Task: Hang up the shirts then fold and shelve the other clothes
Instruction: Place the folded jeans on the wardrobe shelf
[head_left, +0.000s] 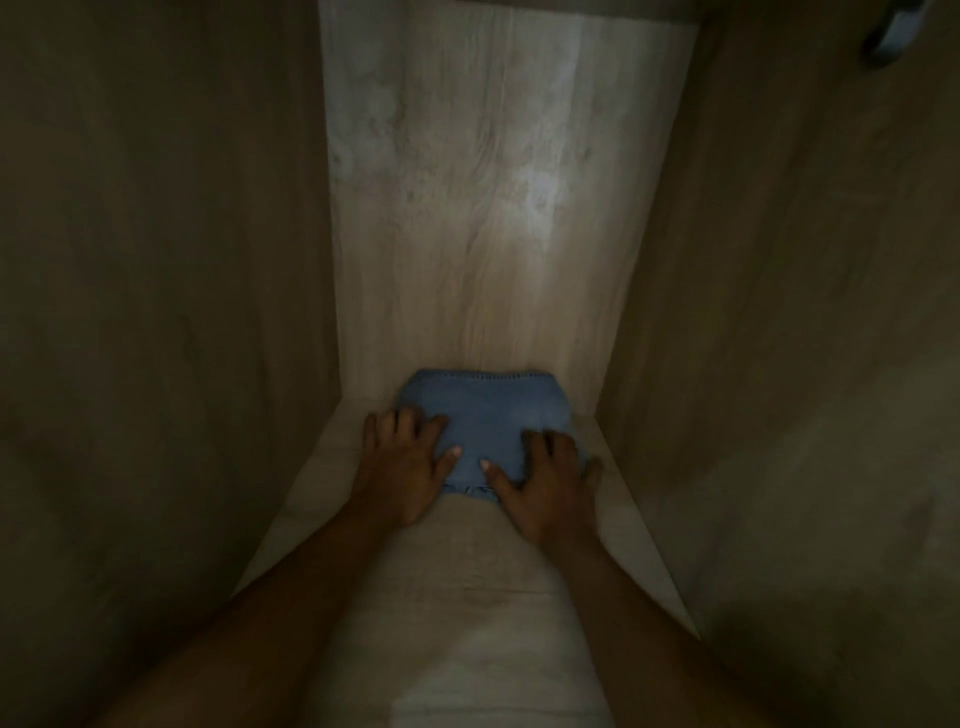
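Observation:
A folded blue denim garment (483, 415) lies at the back of a pale wooden shelf (467, 597), its far edge against the cupboard's back panel. My left hand (402, 462) rests flat on the garment's left side with fingers spread. My right hand (550, 475) rests flat on its right side, fingers spread too. Both forearms reach in from the bottom of the head view. The garment's near edge is partly hidden by my hands.
The shelf sits inside a narrow cupboard compartment with a lit back panel (493, 208), a dark left wall (156, 312) and a dark right wall (805, 338). A dark object (893, 31) shows at the top right corner.

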